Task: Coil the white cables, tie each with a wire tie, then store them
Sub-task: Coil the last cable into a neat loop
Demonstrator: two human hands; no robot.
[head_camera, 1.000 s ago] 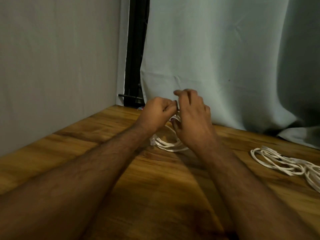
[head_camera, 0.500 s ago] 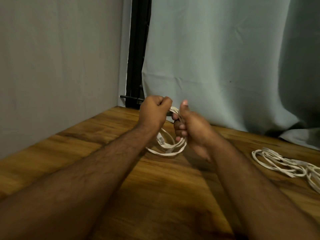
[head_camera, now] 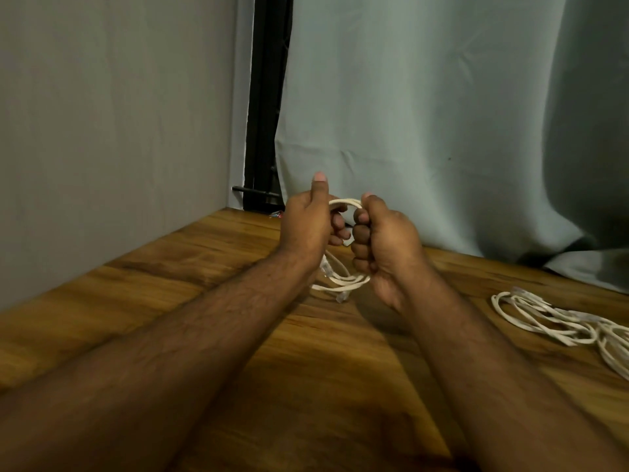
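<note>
Cable coil (head_camera: 343, 279) up off the wooden table (head_camera: 143, 301), both fists around it, more loose white cables (head_camera: 551, 318) lying well to the right. Best play here, I'd say: keep the loops bunched tight and even so a tie can cinch them. Left hand (head_camera: 306, 223) grips the left side, thumb pointing up. Right hand (head_camera: 384, 243) clamps the right side, fingers curled. No tie visible from here.
</note>
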